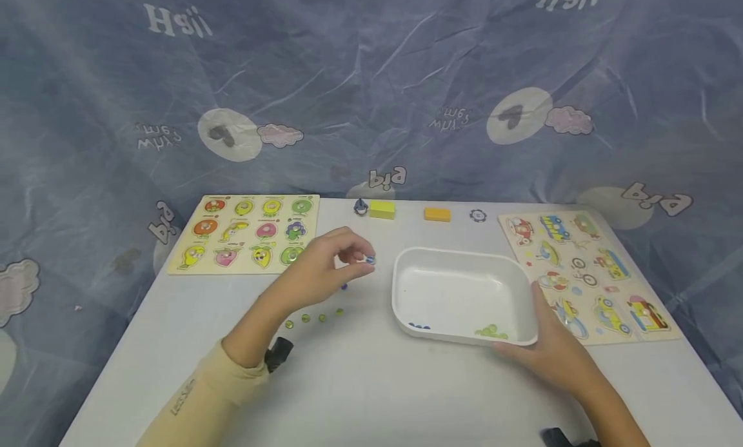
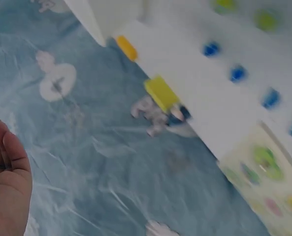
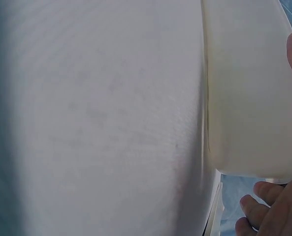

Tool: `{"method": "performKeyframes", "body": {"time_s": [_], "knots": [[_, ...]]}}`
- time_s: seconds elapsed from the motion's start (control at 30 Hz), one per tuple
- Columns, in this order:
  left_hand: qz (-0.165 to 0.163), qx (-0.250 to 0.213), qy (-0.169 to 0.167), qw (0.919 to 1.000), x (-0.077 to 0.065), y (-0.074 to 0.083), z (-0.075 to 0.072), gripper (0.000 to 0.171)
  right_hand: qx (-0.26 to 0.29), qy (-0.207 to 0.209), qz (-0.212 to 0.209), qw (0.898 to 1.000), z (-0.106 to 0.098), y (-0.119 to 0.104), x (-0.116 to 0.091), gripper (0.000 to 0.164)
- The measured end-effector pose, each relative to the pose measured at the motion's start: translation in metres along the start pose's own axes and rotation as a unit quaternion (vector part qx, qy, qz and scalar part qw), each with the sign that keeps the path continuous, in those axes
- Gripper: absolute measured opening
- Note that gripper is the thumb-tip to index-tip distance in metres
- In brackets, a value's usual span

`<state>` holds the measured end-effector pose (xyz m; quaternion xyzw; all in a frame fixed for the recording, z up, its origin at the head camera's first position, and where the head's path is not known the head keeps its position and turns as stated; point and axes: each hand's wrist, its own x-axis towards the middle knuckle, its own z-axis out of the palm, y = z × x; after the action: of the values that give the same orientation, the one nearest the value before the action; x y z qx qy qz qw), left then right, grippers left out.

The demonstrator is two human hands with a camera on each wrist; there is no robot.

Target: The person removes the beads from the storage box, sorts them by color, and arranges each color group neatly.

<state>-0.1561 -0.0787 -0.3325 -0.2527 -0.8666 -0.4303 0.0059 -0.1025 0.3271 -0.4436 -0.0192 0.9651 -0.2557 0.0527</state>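
My left hand (image 1: 319, 266) pinches a small blue and clear marble (image 1: 370, 260) between thumb and fingers, left of a white tray (image 1: 464, 257). In the left wrist view the left hand (image 2: 8, 182) shows only at the edge. My right hand (image 1: 551, 344) grips the tray's right end, thumb at the near side. Blue marbles (image 1: 419, 326) and green marbles (image 1: 492, 331) lie inside along the tray's near wall. On the table, a row of green marbles (image 1: 306, 318) lies below the left hand; a row of blue marbles (image 2: 238, 73) is partly hidden by it in the head view.
A fruit puzzle board (image 1: 244, 234) lies at the back left, a vehicle puzzle board (image 1: 586, 273) at the right, close to the right hand. Along the back edge stand a small dark figure (image 1: 360, 207), a yellow-green block (image 1: 382, 209), an orange block (image 1: 437, 215) and a round flower-like piece (image 1: 478, 215).
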Motion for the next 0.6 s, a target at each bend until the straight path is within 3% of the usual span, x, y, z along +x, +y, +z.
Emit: {"method": "performKeyframes", "body": {"time_s": [0.23,0.43,0.6], "knots": [[-0.094,0.043,0.019,0.9945,-0.045,-0.047,-0.033,0.014,-0.002,0.002,0.002,1.000,0.000,-0.002,0.000,0.133],[-0.158,0.063,0.034,0.9848,-0.083,-0.090,-0.047,0.016,-0.001,0.001,0.002,1.000,0.000,-0.002,0.000,0.132],[-0.201,0.089,0.027,0.9752,-0.106,-0.125,-0.056,0.016,-0.005,-0.001,0.006,1.000,-0.001,-0.002,0.000,0.132]]}}
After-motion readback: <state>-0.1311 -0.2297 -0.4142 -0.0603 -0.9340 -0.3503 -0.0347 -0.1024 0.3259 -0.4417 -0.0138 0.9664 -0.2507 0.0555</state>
